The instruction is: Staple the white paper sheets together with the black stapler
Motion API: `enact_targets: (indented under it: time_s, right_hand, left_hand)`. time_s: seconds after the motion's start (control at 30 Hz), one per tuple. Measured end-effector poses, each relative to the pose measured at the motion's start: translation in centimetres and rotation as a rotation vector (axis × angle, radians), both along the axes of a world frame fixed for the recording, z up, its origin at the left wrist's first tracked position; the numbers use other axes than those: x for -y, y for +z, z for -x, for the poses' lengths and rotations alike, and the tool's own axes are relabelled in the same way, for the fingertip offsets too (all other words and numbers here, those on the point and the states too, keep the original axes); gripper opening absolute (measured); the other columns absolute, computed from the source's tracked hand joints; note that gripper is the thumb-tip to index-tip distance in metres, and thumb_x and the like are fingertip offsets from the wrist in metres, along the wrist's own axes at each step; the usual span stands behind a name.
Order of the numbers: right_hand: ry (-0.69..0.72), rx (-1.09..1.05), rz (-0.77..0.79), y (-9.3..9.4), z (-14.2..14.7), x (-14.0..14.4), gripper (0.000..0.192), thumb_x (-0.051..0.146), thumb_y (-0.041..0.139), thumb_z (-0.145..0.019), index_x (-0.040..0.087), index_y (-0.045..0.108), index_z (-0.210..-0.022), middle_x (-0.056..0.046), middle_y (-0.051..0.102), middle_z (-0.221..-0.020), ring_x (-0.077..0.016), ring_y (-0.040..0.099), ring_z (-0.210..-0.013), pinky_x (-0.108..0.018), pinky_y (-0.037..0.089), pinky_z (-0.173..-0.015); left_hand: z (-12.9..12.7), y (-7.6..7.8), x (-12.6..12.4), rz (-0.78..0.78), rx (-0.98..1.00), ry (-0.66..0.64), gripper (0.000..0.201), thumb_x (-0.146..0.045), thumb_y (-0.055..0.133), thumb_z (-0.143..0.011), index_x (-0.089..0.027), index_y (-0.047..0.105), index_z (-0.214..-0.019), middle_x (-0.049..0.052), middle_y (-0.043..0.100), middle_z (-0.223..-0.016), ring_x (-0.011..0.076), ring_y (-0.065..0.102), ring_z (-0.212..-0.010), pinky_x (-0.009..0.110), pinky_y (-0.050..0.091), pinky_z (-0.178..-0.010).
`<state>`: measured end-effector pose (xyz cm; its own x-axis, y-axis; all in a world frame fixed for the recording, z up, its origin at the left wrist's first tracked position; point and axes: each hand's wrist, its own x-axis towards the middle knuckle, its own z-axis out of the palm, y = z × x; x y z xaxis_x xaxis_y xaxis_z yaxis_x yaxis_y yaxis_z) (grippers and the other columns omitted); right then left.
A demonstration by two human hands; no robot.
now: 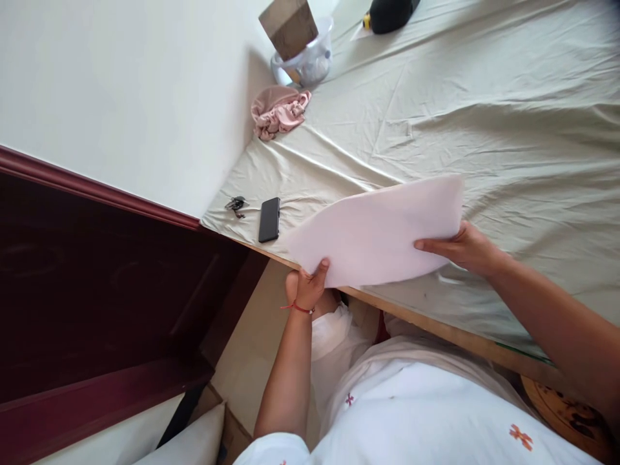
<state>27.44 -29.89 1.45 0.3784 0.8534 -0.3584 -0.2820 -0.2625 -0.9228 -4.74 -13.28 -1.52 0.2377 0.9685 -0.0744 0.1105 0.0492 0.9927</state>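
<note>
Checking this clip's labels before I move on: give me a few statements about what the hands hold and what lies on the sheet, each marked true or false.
1. Both hands grip the white sheet of paper. True: the left hand pinches its near corner and the right hand its right edge.
2. The paper lies flat on the bed sheet. False: it is lifted and bowed above it.
3. A black phone lies near the bed's edge. True, beside a bunch of keys.
4. The pink cloth is neatly folded. False: it is crumpled by the wall.
5. The left wrist is bare. False: it wears a red thread band.
</note>
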Motion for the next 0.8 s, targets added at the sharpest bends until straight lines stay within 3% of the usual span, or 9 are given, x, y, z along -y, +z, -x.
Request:
enact_targets:
  time_s: [0.13,0.23,0.33,0.4,0.43,0.53,0.67,0.73,0.8]
  right_hand:
    - [0.026,-0.191,0.183,0.0,0.1,1.8,0.058,0.055,0.115,-0.055,0.020,0.087,-0.091,-0.014,0.089,-0.110,-0.0310,0.081,-0.093,-0.037,0.069,-0.076]
    - [0.030,-0.130,0.182,-0.7,-1.1,2.6,0.074,0.054,0.112,-0.059,0.025,0.084,-0.121,-0.010,0.089,-0.114,-0.0341,0.083,-0.109,-0.042,0.070,-0.092]
    - [-0.108,0.282,0.176,-1.0,-3.2,2.5,0.114,0.058,0.104,-0.064,0.029,0.058,-0.164,-0.010,0.086,-0.120,-0.0404,0.081,-0.121,-0.062,0.064,-0.114]
    - [-0.182,0.709,0.147,-0.5,-4.5,2.0,0.115,0.055,0.098,-0.073,0.027,0.050,-0.173,-0.018,0.077,-0.149,-0.0459,0.075,-0.136,-0.071,0.058,-0.121]
    - [-0.115,0.897,0.097,0.0,-4.9,1.6,0.111,0.054,0.096,-0.077,0.026,0.051,-0.174,-0.020,0.069,-0.163,-0.0487,0.068,-0.147,-0.072,0.053,-0.127]
    - [0.214,1.112,-0.072,2.2,-5.0,0.0,0.090,0.062,0.085,-0.091,0.028,0.059,-0.171,-0.017,0.070,-0.164,-0.0493,0.060,-0.157,-0.067,0.051,-0.129]
    - [0.570,0.995,-0.114,4.4,-3.6,-2.7,0.081,0.065,0.078,-0.094,0.031,0.066,-0.167,-0.012,0.082,-0.146,-0.0375,0.078,-0.129,-0.050,0.060,-0.110]
    - [0.662,0.926,-0.065,4.6,-3.0,-3.8,0.063,0.065,0.075,-0.094,0.028,0.080,-0.146,-0.009,0.087,-0.119,-0.0300,0.080,-0.100,-0.040,0.060,-0.089]
    - [0.724,0.852,-0.013,4.2,-2.6,-4.6,0.042,0.063,0.070,-0.097,0.026,0.086,-0.108,-0.005,0.082,-0.090,-0.0232,0.073,-0.077,-0.035,0.054,-0.074]
  left_hand:
    - [-0.2,1.4,0.7,0.062,-0.186,-0.102,0.041,-0.057,0.104,-0.075,-0.023,0.088,-0.091,0.013,0.092,-0.102,0.0427,0.087,-0.116,0.054,0.072,-0.110]
    - [0.2,1.6,0.6,0.115,-0.299,-0.207,0.048,-0.067,0.098,-0.079,-0.023,0.089,-0.096,0.013,0.093,-0.107,0.0417,0.088,-0.112,0.053,0.075,-0.102]
    - [0.5,1.3,0.3,0.188,-0.326,-0.250,0.063,-0.078,0.094,-0.077,-0.021,0.090,-0.104,0.016,0.092,-0.114,0.0422,0.087,-0.117,0.053,0.074,-0.102]
    - [0.5,1.2,0.1,0.262,-0.336,-0.314,0.069,-0.082,0.093,-0.074,-0.020,0.090,-0.106,0.017,0.092,-0.113,0.0412,0.087,-0.114,0.050,0.074,-0.095]
    - [0.4,1.2,0.0,0.295,-0.345,-0.361,0.069,-0.083,0.093,-0.075,-0.020,0.090,-0.105,0.017,0.092,-0.111,0.0395,0.088,-0.108,0.047,0.073,-0.089]
    - [-0.1,2.0,0.0,0.346,-0.350,-0.504,0.065,-0.080,0.092,-0.078,-0.021,0.090,-0.103,0.014,0.090,-0.103,0.0308,0.084,-0.088,0.038,0.067,-0.072]
    - [-1.1,3.3,0.3,0.391,-0.320,-0.667,0.064,-0.079,0.093,-0.079,-0.019,0.090,-0.101,0.012,0.089,-0.101,0.0258,0.079,-0.082,0.035,0.063,-0.070]
    - [-1.5,3.5,0.3,0.392,-0.303,-0.723,0.065,-0.078,0.094,-0.080,-0.017,0.090,-0.103,0.012,0.089,-0.103,0.0267,0.079,-0.086,0.036,0.064,-0.074]
    - [-1.6,3.3,0.0,0.382,-0.283,-0.728,0.066,-0.078,0.095,-0.079,-0.016,0.090,-0.101,0.012,0.088,-0.101,0.0263,0.078,-0.086,0.036,0.062,-0.073]
